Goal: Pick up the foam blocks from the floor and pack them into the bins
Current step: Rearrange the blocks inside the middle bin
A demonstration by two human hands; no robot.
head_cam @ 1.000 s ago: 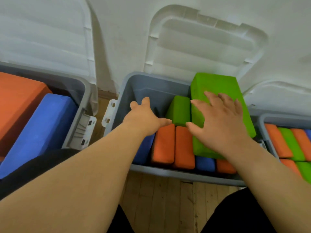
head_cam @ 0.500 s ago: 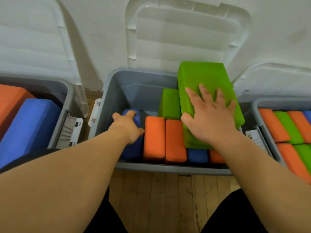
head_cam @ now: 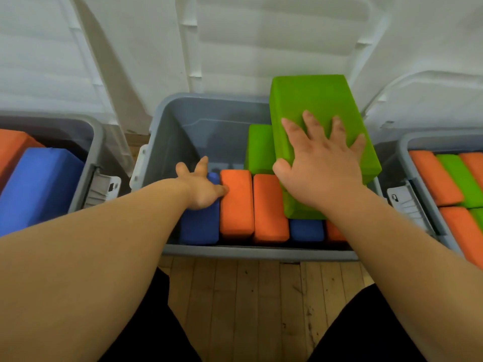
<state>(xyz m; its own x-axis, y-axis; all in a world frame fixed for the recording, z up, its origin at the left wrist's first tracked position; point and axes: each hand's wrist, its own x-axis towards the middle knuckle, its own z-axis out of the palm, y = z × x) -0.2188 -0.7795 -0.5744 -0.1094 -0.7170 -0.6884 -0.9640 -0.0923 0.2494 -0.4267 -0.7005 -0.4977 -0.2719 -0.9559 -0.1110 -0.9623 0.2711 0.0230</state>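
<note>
The middle grey bin [head_cam: 256, 253] holds foam blocks standing on edge: a blue block [head_cam: 200, 226] at the left, two orange blocks [head_cam: 236, 202] beside it, a small green block [head_cam: 260, 148] behind. A large green block [head_cam: 313, 105] lies tilted across the bin's right side, over a second blue block [head_cam: 305, 229] and an orange one. My right hand [head_cam: 320, 168] presses flat on the large green block, fingers spread. My left hand [head_cam: 202, 184] rests on the top of the left blue block, thumb against the first orange block.
A left bin [head_cam: 88, 163] holds a big blue block [head_cam: 39, 186] and an orange one. A right bin [head_cam: 407, 147] is packed with orange and green blocks. Open white lids lean on the wall behind. Wooden floor [head_cam: 248, 296] lies between my knees.
My left hand has dropped from above the orange blocks down onto the left blue block. My right hand stays flat on the large green block. The view has shifted closer.
</note>
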